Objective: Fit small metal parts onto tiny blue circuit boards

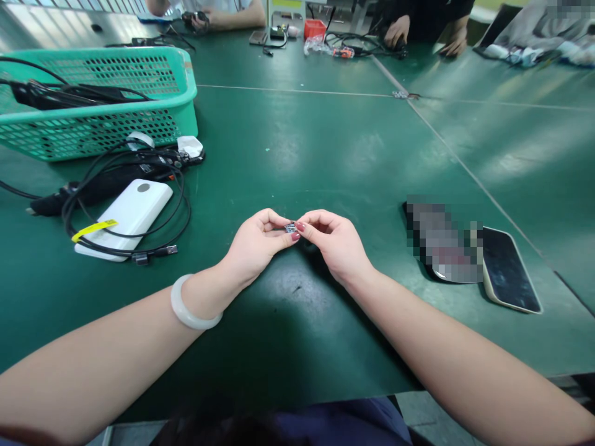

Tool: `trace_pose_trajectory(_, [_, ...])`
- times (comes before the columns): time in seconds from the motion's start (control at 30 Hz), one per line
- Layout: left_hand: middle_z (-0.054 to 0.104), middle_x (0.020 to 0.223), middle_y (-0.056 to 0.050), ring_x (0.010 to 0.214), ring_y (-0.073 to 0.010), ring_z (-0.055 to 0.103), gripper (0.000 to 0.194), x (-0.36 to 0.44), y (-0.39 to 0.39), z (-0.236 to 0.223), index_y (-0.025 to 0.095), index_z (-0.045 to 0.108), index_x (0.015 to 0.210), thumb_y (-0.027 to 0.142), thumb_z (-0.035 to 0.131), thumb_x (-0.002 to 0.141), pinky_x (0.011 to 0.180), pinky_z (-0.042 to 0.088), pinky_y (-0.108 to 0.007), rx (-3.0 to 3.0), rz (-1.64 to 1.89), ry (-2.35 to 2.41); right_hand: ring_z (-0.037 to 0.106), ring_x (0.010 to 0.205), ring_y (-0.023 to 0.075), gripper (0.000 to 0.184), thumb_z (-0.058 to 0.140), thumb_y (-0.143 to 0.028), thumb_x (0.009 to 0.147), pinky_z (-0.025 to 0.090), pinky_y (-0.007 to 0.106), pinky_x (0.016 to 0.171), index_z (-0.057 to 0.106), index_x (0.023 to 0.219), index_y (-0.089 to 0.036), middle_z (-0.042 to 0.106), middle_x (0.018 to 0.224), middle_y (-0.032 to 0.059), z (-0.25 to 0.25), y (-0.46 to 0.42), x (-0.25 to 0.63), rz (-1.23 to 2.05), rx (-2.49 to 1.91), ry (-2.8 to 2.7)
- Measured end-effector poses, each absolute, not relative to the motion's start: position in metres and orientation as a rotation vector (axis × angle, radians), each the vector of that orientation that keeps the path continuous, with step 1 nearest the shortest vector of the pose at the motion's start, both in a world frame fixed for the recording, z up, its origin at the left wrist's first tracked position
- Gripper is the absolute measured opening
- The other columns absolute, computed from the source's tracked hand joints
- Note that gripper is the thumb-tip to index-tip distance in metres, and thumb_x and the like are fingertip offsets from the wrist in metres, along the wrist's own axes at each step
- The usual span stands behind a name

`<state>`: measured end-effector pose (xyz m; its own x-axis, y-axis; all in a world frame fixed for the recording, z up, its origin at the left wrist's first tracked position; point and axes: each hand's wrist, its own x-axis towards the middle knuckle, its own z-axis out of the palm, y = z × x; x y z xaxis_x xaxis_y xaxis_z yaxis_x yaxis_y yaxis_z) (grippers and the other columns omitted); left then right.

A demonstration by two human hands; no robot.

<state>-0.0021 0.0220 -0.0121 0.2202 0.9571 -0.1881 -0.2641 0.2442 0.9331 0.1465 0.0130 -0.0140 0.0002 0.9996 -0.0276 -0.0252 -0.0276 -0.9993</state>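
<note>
Over the middle of the green table (288, 148) my two hands meet at the fingertips. My left hand (255, 244), below a white bangle (195, 303), pinches a small silvery metal piece (290, 228) between thumb and fingers. The piece is too small to name and is partly covered by the fingertips. My right hand (338, 243) is also closed, its thumb and index finger pressed together on the right end of the same piece. Dark red nail polish shows on both thumbs.
At left stand a green plastic basket (105, 114) with black cables, a white power bank (130, 217) and a coiled cable (188, 217). At right lie a dark, blurred-out object (432, 235) and a phone (509, 269). Across the table, other people's hands (397, 31) rest near cables.
</note>
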Motion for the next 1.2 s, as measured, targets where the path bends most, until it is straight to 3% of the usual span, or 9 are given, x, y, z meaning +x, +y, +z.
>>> trace_pose_trajectory(0.4, [0.074,0.078,-0.002,0.077,-0.0126,0.07,0.034,-0.002,0.022,-0.012,0.014,0.057,0.073,0.018,0.086,0.055,0.088,0.052,-0.033,0.889,1.039,0.929,0.051,0.062,0.0105,0.033,0.077,-0.051,0.064,0.044,0.027,0.066,0.07,0.073,-0.02,0.066,0.07,-0.001,-0.01,0.014,0.148,1.278,-1.181,-1.114])
trace_pose_trajectory(0.53, [0.074,0.08,-0.004,0.08,-0.0131,0.07,0.032,-0.001,0.022,-0.011,0.014,0.058,0.073,0.017,0.085,0.057,0.089,0.052,-0.033,0.891,1.042,0.928,0.05,0.061,0.0104,0.028,0.068,-0.049,0.075,0.044,0.027,0.065,0.071,0.074,-0.021,0.062,0.067,-0.0015,-0.011,0.016,0.152,1.249,-1.183,-1.147])
trace_pose_trajectory(0.7, [0.074,0.081,-0.004,0.079,-0.0126,0.069,0.031,-0.002,0.022,-0.012,0.014,0.058,0.074,0.017,0.084,0.058,0.086,0.052,-0.032,0.91,1.041,0.936,0.054,0.069,0.0121,0.013,0.068,-0.033,0.078,0.044,0.029,0.065,0.072,0.074,-0.022,0.065,0.083,0.0016,-0.002,0.016,0.162,0.937,-1.286,-1.421])
trace_pose_trajectory(0.8, [0.074,0.079,-0.003,0.078,-0.0129,0.069,0.032,-0.002,0.021,-0.011,0.015,0.057,0.073,0.017,0.085,0.057,0.085,0.052,-0.032,0.918,1.034,0.939,0.053,0.068,0.0127,0.007,0.069,-0.027,0.078,0.044,0.03,0.064,0.073,0.073,-0.023,0.063,0.082,0.0014,0.005,0.013,0.166,0.672,-1.351,-1.632])
trace_pose_trajectory(1.03, [0.073,0.078,-0.002,0.073,-0.0125,0.07,0.032,0.0,0.019,-0.01,0.015,0.056,0.074,0.014,0.083,0.058,0.081,0.055,-0.032,0.947,0.985,0.967,0.06,0.086,0.0181,0.009,0.067,-0.023,0.081,0.048,0.035,0.079,0.072,0.075,-0.022,0.063,0.093,0.0039,0.011,0.007,0.167,0.292,-1.281,-1.976])
trace_pose_trajectory(1.2, [0.073,0.077,0.0,0.072,-0.0117,0.07,0.031,0.0,0.02,-0.012,0.014,0.056,0.075,0.013,0.082,0.058,0.08,0.055,-0.03,0.983,0.958,0.979,0.062,0.09,0.0189,0.01,0.064,-0.02,0.083,0.05,0.036,0.081,0.071,0.076,-0.02,0.064,0.098,0.0049,0.011,0.007,0.167,0.189,-1.264,-2.082])
